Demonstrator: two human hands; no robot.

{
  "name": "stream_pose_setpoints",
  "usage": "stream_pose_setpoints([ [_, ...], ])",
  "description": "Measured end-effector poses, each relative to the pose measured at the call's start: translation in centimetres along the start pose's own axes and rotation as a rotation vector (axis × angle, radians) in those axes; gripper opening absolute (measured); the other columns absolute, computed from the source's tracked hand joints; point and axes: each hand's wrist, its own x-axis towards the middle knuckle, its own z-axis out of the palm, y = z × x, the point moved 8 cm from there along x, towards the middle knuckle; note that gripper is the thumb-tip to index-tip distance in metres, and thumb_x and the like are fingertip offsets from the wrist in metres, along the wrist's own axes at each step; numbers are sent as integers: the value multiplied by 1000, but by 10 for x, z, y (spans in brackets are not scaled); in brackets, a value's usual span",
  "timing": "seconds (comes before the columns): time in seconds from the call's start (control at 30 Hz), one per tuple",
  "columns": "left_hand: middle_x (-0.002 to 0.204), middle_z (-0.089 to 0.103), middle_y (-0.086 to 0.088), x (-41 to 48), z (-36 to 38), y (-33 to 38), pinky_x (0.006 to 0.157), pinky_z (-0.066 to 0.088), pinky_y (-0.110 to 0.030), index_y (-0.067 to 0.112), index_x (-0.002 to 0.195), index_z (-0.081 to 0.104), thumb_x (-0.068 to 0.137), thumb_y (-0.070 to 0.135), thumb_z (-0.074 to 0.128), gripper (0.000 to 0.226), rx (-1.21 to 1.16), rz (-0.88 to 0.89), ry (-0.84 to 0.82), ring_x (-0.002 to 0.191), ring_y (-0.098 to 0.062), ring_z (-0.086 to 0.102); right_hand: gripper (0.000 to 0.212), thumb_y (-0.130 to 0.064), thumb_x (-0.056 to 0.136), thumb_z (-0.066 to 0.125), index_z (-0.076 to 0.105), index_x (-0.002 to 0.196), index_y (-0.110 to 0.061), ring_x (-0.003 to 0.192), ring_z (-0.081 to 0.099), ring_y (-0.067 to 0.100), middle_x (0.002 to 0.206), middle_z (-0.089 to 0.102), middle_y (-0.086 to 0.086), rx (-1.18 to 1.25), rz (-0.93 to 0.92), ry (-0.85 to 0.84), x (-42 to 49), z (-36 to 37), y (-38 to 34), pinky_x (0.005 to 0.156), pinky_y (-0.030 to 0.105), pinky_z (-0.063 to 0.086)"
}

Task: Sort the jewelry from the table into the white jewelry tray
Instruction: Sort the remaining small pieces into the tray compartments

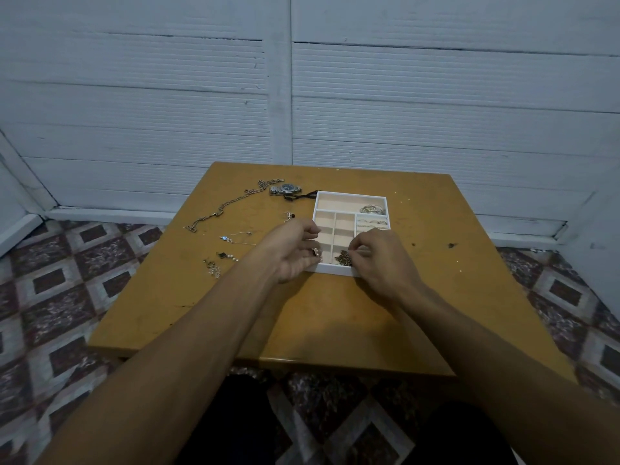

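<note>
White jewelry tray: square, white-walled, with cream-lined cells, on the middle of the worktop, nearer its far edge. Both grips meet over the tray's near wall.

Right grip: fingers curled, thumb and forefinger pinching a dark tangled piece that lies in a near cell.

Left grip: at the tray's near-left corner, fingers curled round a small piece, too small to identify.

The long far cell holds bangles at its right end. The cell just nearer holds rings in rows.

Loose jewelry, toward the worktop's left edge:
- a wristwatch and a link chain by the far-left corner
- a black cord reaching the tray's far-left corner
- a red-stone earring
- a blue-stone pendant
- a pearl piece
- a pale cluster
</note>
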Motion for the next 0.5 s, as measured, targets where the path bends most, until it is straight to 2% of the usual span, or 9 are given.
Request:
stream_pose_setpoints([
  [0.17,120,52,-22,-4,1,3,108,41,-41,2,103,53,89,11,54,17,63,6,-2,120,-33,52,14,-28,86,61,72,84,-21,90,58,19,85,69,-4,-5,-17,-33,-2,8,-5,79,39,49],
  [0.37,109,58,-17,-14,-9,12,96,51,-38,6,92,57,90,12,57,6,36,43,-17,106,-31,59,11,-23,88,61,71,89,-19,97,52,20,92,69,-2,-60,-43,-5,-4,5,-13,81,34,43],
  [0.43,106,63,-15,-19,-18,17,89,55,-38,6,98,58,91,12,56,10,53,84,1,101,-29,62,11,-21,88,61,72,89,-18,98,52,21,94,69,-2,-54,-57,0,-2,5,-18,81,34,40],
  [0.5,106,67,-15,-25,-28,23,84,57,-37,3,105,61,92,13,56,17,173,160,48,93,-26,65,12,-21,89,61,72,93,-18,101,51,21,99,70,-1,-44,-49,-6,0,6,-23,83,36,39],
])
